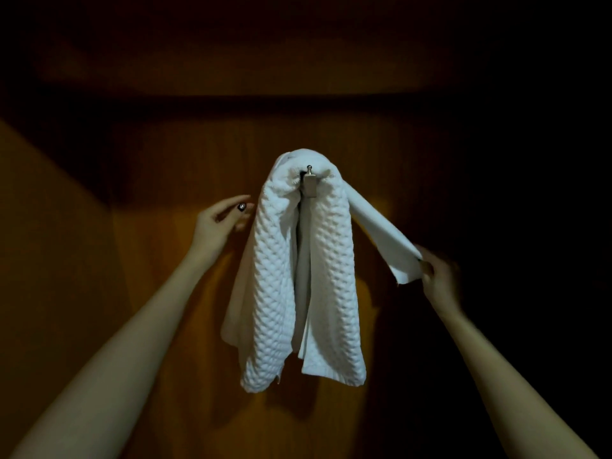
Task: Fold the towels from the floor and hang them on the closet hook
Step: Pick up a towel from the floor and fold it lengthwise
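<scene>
A white waffle-textured towel [275, 276] hangs folded over a small metal hook [309, 182] on the closet's wooden back wall, both halves drooping down. A smoother white towel [385, 241] hangs behind it, and one end of it stretches out to the right. My right hand [440, 276] pinches that end at its lower corner, held away from the wall. Relaxed fingers of my left hand [222, 220] hover just left of the waffle towel's upper edge, holding nothing.
The wooden back panel [172, 180] of the closet fills the view, dimly lit. A side wall [49, 226] angles in at the left, and a shelf or ceiling panel [298, 71] runs overhead. The right side is in deep shadow.
</scene>
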`<action>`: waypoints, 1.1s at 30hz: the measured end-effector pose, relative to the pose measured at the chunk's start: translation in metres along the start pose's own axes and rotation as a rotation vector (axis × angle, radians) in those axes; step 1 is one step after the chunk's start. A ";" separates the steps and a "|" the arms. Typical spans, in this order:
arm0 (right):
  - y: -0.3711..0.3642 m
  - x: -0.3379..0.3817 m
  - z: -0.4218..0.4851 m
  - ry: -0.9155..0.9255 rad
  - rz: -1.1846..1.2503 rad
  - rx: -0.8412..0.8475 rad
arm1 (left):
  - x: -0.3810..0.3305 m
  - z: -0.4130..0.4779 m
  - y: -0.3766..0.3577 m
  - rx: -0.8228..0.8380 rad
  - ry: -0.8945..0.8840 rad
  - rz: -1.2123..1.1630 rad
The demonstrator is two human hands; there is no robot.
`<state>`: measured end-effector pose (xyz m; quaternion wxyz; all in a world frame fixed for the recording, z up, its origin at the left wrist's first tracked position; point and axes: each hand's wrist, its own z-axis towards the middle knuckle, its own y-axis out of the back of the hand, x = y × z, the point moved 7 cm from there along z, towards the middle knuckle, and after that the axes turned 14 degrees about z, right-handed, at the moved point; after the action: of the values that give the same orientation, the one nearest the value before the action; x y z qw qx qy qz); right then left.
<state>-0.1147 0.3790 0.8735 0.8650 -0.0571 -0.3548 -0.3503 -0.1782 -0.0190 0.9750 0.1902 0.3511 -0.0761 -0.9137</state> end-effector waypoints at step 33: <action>0.007 0.059 -0.138 -0.122 -0.013 0.363 | -0.083 -0.247 -0.030 0.214 -0.284 0.657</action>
<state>-0.0015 0.3027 0.8104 0.8357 0.0807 -0.4644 -0.2819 0.0355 0.0405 0.8346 0.4230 0.1954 -0.3052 -0.8305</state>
